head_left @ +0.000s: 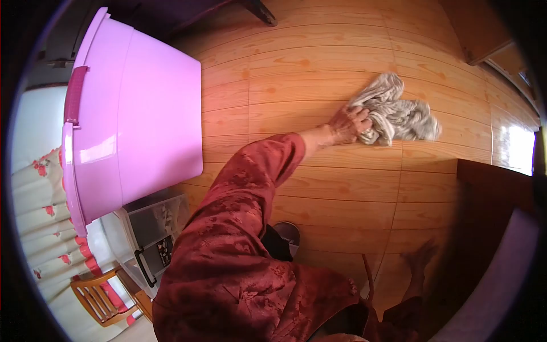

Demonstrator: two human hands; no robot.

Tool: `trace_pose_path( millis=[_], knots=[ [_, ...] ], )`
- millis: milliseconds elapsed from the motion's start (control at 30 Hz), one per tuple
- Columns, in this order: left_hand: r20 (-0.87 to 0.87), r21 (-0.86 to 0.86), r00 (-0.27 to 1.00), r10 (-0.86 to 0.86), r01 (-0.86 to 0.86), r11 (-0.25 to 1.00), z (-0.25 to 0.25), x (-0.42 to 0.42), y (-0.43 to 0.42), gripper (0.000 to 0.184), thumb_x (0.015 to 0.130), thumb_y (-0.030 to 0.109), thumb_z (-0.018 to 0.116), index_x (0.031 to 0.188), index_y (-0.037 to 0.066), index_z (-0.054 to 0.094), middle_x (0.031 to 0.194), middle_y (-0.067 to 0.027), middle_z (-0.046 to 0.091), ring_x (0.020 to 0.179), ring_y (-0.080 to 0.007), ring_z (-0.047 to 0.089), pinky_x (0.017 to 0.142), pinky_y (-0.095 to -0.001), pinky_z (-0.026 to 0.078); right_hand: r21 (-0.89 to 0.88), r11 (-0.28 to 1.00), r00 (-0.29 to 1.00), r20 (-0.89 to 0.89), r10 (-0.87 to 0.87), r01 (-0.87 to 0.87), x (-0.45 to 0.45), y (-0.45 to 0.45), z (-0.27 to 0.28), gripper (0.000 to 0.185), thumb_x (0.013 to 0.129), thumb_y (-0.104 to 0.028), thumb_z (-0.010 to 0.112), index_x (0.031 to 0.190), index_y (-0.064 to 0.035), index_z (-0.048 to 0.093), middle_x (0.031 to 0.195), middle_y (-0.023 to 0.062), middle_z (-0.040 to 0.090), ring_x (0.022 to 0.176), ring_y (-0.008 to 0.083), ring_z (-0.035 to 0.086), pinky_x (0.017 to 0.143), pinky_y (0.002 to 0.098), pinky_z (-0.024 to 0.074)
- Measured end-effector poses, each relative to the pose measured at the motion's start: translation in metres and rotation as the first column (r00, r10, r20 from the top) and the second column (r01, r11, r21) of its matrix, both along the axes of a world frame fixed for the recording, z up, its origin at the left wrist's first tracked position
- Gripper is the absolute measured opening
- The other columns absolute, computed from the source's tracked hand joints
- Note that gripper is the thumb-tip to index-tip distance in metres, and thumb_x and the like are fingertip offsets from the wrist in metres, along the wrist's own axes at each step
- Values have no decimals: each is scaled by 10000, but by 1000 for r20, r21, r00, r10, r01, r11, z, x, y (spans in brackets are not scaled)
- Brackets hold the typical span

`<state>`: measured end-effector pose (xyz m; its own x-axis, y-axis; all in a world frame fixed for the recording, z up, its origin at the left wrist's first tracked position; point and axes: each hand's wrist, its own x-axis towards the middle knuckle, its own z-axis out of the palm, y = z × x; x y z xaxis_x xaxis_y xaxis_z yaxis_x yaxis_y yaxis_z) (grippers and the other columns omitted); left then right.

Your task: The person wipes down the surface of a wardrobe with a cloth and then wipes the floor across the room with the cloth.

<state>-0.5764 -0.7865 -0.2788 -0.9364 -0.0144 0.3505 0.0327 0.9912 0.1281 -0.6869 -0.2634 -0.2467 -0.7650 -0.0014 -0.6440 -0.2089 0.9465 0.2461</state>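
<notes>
A crumpled grey-and-white cloth (pixel 399 117) lies bunched on the wood-patterned floor (pixel 319 188). My left hand (pixel 348 125), at the end of a dark red sleeve, is closed on the near left side of the cloth, its fingers curled into the folds. Lower right, in dim light, my right hand (pixel 420 255) appears low over the floor, its fingers spread and nothing visible in them. Whether it rests on the floor, I cannot tell.
To the left stands a large pink tub (pixel 156 114). Beside it are a clear plastic box (pixel 154 219), a wooden chair (pixel 99 299) and a floral curtain (pixel 48 211). A grey shoe (pixel 286 232) shows below my arm. Dark brown furniture (pixel 490 194) stands at right.
</notes>
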Motion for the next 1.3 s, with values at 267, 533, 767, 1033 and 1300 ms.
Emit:
trace_pose_path(
  millis=[267, 533, 767, 1033, 1300],
  knots=[
    [209, 482, 683, 699, -695, 534, -16, 194, -161, 271, 753, 171, 617, 1002, 69, 586, 972, -135, 609, 922, -353, 564, 781, -456, 447, -26, 999, 999, -9, 34, -34, -4, 10, -6, 1462, 441, -380, 910, 1473, -82, -82, 1492, 316, -69, 1408, 416, -30, 1155, 456, 91],
    [172, 42, -430, 886, -896, -443, -40, 294, -264, 446, 738, 475, 692, 927, 76, 627, 883, -100, 657, 711, -251, 624, 644, -397, 512, -92, 995, 999, -13, 39, -41, -3, 23, -22, 1499, 422, -366, 921, 1466, -74, -115, 1494, 307, -98, 1403, 426, -63, 1150, 480, 68],
    [254, 306, 365, 896, -909, 283, -17, 71, -231, 686, 674, 413, 736, 1193, 40, 486, 1076, -167, 596, 953, -325, 577, 832, -404, 462, -100, 995, 1000, 2, -26, 26, -2, 5, -2, 1500, 427, -429, 914, 1470, -100, -113, 1493, 303, -112, 1397, 440, -83, 1126, 543, 85],
    [182, 655, 956, 230, -292, 697, -7, -134, 28, 718, 632, 339, 808, 1196, 49, 472, 1135, -267, 506, 1073, -412, 490, 911, -468, 410, -116, 990, 996, 50, -77, 83, -3, -1, 9, 1452, 480, -394, 914, 1469, -109, -110, 1492, 304, -122, 1397, 437, -85, 1103, 576, 101],
    [-87, 491, 987, -135, 161, 856, 18, -82, 85, 768, 665, 356, 804, 1309, 92, 480, 1374, -231, 351, 1275, -392, 365, 1015, -463, 371, -331, 941, 997, 11, -77, 76, -3, 17, 0, 1446, 455, -306, 931, 1478, -121, -73, 1490, 312, -106, 1400, 428, -102, 1077, 627, 90]
  ],
)
